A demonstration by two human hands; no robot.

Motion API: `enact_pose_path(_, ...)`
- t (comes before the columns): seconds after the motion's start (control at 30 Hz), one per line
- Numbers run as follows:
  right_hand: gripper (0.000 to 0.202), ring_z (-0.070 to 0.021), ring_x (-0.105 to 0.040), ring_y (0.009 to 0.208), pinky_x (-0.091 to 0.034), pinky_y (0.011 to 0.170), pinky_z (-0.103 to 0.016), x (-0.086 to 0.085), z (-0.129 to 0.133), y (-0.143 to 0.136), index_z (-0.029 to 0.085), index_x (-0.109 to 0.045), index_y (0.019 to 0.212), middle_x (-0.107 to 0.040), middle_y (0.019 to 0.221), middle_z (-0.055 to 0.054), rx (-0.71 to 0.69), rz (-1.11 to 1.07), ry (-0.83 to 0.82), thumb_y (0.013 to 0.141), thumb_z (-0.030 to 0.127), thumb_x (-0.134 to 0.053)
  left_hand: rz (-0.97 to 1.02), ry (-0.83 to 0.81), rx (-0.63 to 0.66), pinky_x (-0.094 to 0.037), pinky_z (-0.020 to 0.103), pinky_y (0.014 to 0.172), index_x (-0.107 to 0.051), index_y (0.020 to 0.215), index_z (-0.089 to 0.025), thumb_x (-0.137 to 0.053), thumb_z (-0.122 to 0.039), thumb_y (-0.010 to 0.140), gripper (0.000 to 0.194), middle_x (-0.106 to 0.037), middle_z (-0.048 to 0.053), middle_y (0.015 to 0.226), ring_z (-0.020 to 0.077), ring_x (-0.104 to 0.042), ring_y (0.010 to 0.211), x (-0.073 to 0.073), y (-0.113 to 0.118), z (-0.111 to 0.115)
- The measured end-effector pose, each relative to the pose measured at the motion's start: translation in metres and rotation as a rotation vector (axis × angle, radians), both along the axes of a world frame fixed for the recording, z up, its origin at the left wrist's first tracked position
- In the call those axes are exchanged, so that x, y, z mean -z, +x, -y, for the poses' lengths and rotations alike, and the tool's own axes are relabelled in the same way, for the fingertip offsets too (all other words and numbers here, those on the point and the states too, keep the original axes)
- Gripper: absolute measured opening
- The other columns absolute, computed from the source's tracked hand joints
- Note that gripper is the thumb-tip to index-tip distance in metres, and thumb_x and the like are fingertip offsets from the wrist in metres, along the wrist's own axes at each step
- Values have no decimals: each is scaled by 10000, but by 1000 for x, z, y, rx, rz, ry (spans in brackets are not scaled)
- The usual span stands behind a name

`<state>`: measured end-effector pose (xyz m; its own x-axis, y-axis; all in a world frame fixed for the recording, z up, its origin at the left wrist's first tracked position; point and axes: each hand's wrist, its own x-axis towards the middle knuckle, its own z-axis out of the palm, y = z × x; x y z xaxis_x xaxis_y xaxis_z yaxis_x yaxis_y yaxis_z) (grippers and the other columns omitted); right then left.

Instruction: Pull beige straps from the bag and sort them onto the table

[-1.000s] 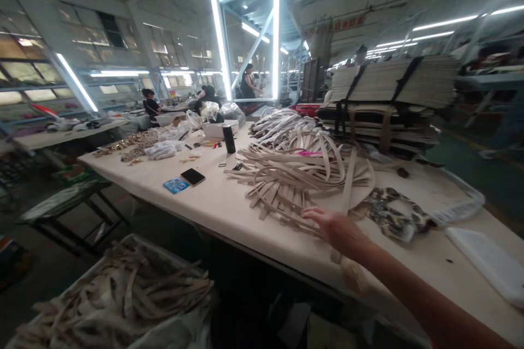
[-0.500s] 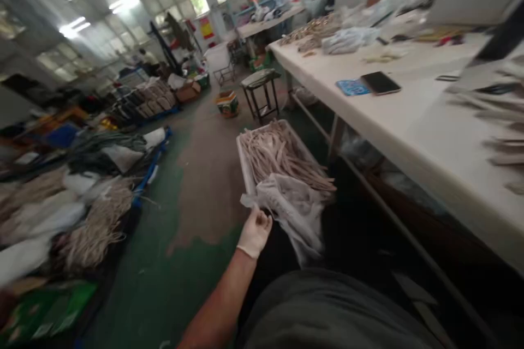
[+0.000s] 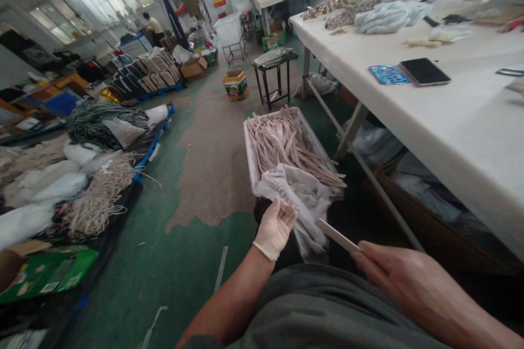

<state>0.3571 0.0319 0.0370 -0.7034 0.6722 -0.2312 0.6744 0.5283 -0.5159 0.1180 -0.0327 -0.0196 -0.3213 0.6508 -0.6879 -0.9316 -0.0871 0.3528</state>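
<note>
My left hand [image 3: 277, 228], in a thin pale glove, is at the near end of a white bin, its fingers curled together against a whitish plastic bag [image 3: 303, 191]; what they hold, if anything, is too small to name. My bare right hand [image 3: 388, 267] grips one end of a flat pale strip [image 3: 338, 235], whose free end points toward my left hand. Many beige strips [image 3: 282, 142] lie in the white bin [image 3: 248, 155], with the bag draped over its near end.
A long table [image 3: 409, 109] runs along the right, with a phone [image 3: 426, 72] and a blue packet [image 3: 388, 74] on it. Beyond the bin stands a black-legged stool [image 3: 273, 60]. Bundled cords [image 3: 98, 191] lie on the left. A person [image 3: 154, 27] sits far back.
My right hand has come into view with the pale strip in it. My left hand has moved a little to the right, and the view has shifted.
</note>
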Motion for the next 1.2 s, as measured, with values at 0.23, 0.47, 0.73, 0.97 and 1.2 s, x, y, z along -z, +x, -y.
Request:
enact_pose_path(0.23,419,-204,-635,591,-309,545,-291,21,2,-62,227,-599,707,-669,647,-64,-109,116,10,992,405,-348,-37,75,56,-545,280,788,-643,775,-150,-905,-329,664,336,-706,26,798,156,-690,781,9,12,0)
enact_pose_path(0.47,424,-191,-645,576,-339,540,-269,27,-3,-71,213,-600,680,-682,650,-61,-76,119,-130,995,372,-367,-72,85,105,-528,262,721,-663,756,-133,-991,-383,456,510,-701,40,774,153,-662,719,15,35,8)
enact_pose_path(0.73,457,-186,-678,564,-509,557,-278,21,-17,-68,191,-639,1197,-745,825,-61,-45,-134,-569,927,493,-430,-127,-5,-43,-487,265,749,-650,775,-148,-932,-373,583,408,-691,34,818,153,-651,782,19,5,5)
enact_pose_path(0.97,652,-178,-586,409,-487,445,-296,30,-26,-92,145,-399,1491,-712,708,-37,-61,-205,-449,920,458,-434,-113,67,10,-444,299,747,-690,824,-129,-949,-459,512,523,-679,59,822,171,-613,766,19,16,15)
enact_pose_path(1.2,737,-161,-583,417,-498,417,-275,18,-26,-106,184,-355,1523,-710,734,-33,-222,-248,-424,915,577,-492,-118,39,-185,-435,301,827,-707,809,-145,-981,-481,405,593,-702,73,913,185,-617,868,11,-8,29)
